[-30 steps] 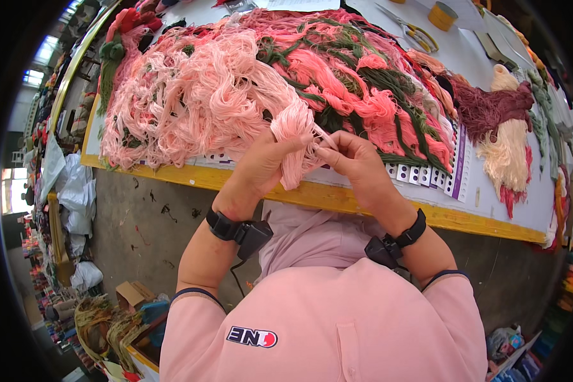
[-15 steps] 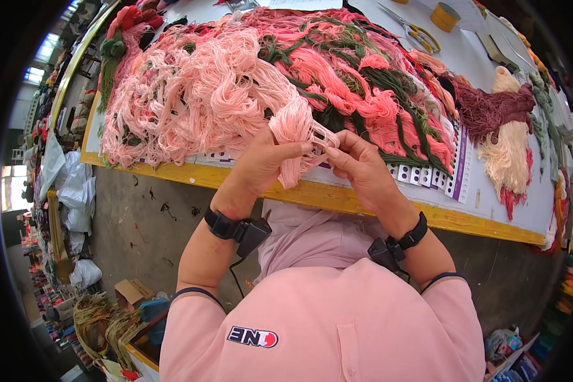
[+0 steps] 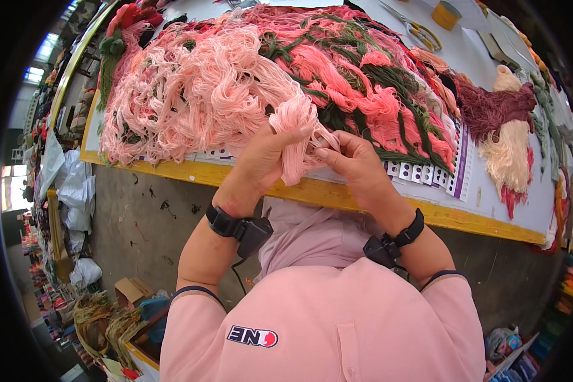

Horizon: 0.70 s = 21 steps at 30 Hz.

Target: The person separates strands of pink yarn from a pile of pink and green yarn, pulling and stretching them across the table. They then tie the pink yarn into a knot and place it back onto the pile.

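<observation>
A bunch of pale pink thread (image 3: 294, 121) hangs at the table's front edge. My left hand (image 3: 265, 156) is closed around it, thumb lying across the strands. Close by on the right, my right hand (image 3: 355, 163) pinches a few strands drawn out from the side of the bunch. The bunch joins a big loose heap of pale pink thread (image 3: 197, 89) spread over the left of the table. Brighter pink skeins (image 3: 337, 95) mixed with dark green skeins (image 3: 395, 83) lie to the right. Fingertips of both hands are partly hidden by thread.
Yellow-handled scissors (image 3: 423, 35) and a yellow tape roll (image 3: 445, 15) lie at the far right. Punched cards (image 3: 459, 169) stick out beneath the heap. Maroon thread (image 3: 490, 105) and a cream skein (image 3: 509, 153) rest further right. The table has a yellow front edge (image 3: 465, 223).
My right thumb and fingers have shifted slightly on the drawn-out strands, and the back of the hand has turned a little. The left thumb has moved slightly up over the bunch.
</observation>
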Available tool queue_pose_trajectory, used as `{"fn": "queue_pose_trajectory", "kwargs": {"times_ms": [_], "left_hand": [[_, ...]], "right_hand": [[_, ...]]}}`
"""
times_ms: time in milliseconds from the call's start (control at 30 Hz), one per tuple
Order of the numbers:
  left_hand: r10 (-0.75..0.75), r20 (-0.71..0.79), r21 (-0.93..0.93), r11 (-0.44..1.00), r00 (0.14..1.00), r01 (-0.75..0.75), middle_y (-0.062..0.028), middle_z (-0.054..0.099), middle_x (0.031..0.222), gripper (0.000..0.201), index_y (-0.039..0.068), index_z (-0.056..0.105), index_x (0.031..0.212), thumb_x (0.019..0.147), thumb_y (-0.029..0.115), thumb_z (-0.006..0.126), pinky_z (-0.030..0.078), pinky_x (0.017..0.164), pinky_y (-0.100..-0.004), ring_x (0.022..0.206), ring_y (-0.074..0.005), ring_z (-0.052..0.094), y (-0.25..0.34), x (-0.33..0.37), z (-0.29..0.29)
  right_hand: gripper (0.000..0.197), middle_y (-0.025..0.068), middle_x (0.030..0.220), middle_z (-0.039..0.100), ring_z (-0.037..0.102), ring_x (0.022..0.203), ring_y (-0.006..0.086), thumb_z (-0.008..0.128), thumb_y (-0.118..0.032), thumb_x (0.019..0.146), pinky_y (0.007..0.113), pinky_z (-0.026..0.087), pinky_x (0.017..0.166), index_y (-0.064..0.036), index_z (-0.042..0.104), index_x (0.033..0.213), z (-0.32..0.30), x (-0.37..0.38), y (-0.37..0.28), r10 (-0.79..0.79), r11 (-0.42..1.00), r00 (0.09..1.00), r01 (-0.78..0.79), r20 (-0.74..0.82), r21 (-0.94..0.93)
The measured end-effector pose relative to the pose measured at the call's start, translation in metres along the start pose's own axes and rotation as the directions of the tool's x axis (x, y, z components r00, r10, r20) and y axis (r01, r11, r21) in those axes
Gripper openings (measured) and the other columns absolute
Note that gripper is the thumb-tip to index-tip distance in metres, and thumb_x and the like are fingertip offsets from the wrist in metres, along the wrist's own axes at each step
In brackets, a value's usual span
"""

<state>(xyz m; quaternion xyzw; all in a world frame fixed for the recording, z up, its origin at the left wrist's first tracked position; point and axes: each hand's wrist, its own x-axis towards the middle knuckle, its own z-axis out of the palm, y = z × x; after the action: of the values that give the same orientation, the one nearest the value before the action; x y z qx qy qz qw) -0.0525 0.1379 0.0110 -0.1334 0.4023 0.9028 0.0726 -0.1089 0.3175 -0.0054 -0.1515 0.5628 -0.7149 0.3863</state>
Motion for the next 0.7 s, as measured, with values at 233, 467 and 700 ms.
{"fn": "queue_pose_trajectory", "kwargs": {"times_ms": [233,467,700], "left_hand": [[0.045,0.036,0.175,0.983,0.998,-0.05,-0.0096,0.063,0.105,0.038,0.0,0.052,0.12,0.084,-0.001,0.065,0.057,0.079,-0.0326,0.094,-0.0187,0.065,0.001,-0.003,-0.005],[0.092,0.075,0.173,0.979,0.993,-0.104,-0.0092,0.063,0.106,0.04,0.0,0.051,0.12,0.083,-0.003,0.066,0.055,0.081,-0.0317,0.095,-0.0182,0.065,-0.003,-0.001,-0.007],[0.092,0.082,0.156,0.982,0.992,-0.104,-0.0098,0.063,0.106,0.04,0.0,0.051,0.12,0.083,-0.003,0.066,0.057,0.079,-0.033,0.094,-0.0188,0.066,-0.005,0.0,-0.012]], "right_hand": [[0.007,-0.0044,0.085,0.06,0.049,0.075,0.0018,0.065,-0.012,0.091,0.019,0.039,0.068,-0.0062,0.062,0.093,-0.003,-0.002,0.003,0.004,0.991,1.0,-0.007,0.02,0.131],[0.009,-0.0079,0.083,0.058,0.041,0.068,-0.0016,0.064,-0.016,0.092,0.017,0.031,0.059,-0.0087,0.062,0.095,-0.008,-0.001,0.008,0.028,0.987,0.998,-0.036,0.053,0.156],[0.009,-0.0078,0.084,0.057,0.041,0.069,-0.0011,0.065,-0.017,0.092,0.017,0.031,0.06,-0.0089,0.062,0.095,-0.01,-0.002,0.007,0.025,0.989,0.998,-0.034,0.064,0.145]]}}
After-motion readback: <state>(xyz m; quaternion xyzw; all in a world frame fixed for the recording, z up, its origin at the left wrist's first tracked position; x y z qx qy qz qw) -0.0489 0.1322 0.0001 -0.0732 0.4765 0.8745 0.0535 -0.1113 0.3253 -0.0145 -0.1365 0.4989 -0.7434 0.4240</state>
